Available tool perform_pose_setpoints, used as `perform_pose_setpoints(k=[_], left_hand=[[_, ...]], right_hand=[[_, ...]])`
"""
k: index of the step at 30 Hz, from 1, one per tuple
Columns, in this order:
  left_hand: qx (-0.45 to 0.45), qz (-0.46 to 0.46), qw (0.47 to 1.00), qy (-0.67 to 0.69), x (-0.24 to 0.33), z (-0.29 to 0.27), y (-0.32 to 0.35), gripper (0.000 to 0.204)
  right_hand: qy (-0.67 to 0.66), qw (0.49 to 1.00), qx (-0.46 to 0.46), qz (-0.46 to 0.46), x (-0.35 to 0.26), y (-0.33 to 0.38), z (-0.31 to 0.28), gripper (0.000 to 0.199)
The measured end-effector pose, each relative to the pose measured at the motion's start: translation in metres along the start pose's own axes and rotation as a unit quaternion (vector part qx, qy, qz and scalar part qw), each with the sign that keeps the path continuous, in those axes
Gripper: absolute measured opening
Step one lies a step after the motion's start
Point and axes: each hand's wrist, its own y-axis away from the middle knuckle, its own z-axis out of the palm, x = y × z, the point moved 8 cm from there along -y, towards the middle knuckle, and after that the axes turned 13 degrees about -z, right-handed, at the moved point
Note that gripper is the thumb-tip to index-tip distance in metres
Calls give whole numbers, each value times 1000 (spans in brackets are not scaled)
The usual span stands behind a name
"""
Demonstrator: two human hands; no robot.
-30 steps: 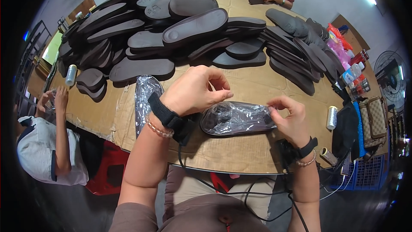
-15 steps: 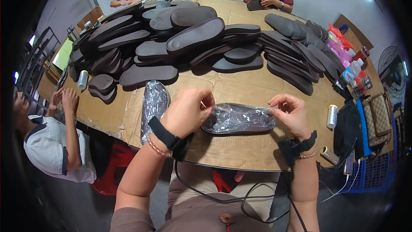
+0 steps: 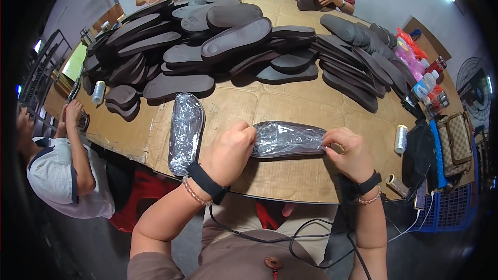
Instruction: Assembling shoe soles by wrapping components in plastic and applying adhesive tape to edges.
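A dark brown shoe sole lies crosswise in front of me, its upper face covered with clear, crinkled plastic film. At its left end my left hand is closed at the edge of the film, its fingertips mostly hidden behind the knuckles. My right hand pinches the film at the narrower right end, thumb and forefinger together. Left of my left hand, apart from it, a second film-covered sole lies lengthwise.
Heaped brown soles span the table, covered in cardboard. Film rolls stand at left and right; another roll lies near a phone. Bottles and a checked bag line the right. Three people sit around.
My hands and the sole between them have shifted slightly; the film now lies closer over that sole. My left wrist has turned, uncovering more of the second sole.
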Motion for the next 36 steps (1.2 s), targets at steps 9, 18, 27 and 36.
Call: perform_pose_setpoints(k=[9, 18, 27, 36], left_hand=[[32, 52, 994, -95, 4, 7, 10, 7], [-50, -114, 990, 63, -25, 2, -11, 35], [-167, -138, 947, 237, -42, 26, -79, 57], [-324, -123, 872, 345, -44, 88, -102, 35]], right_hand=[[48, 998, -37, -19, -4, 2, 12, 13], [55, 985, 45, 155, 38, 16, 7, 38], [115, 977, -30, 179, 21, -3, -12, 49], [130, 980, -126, -79, -44, -53, 73, 64]])
